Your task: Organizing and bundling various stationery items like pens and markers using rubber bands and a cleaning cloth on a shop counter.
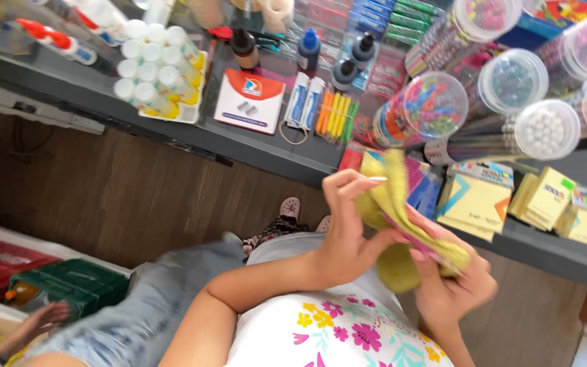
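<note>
The floor (137, 197) is brown wood boards. A long dark grey shelf (253, 153) runs across the room, full of small shop things like pens, glue and round clear tubs. A white ledge (35, 112) sits under its left end. Bright daylight falls on everything.

One head-worn camera looks steeply down, close above the shelf (266, 153).

I saw bright, even daylight over the table (266, 153), with glare on the clear jar lids (545, 129) at far right. Motion blur smeared the yellow cloth (392, 194), and the whole view was tilted. Near-left corners went soft.
</note>
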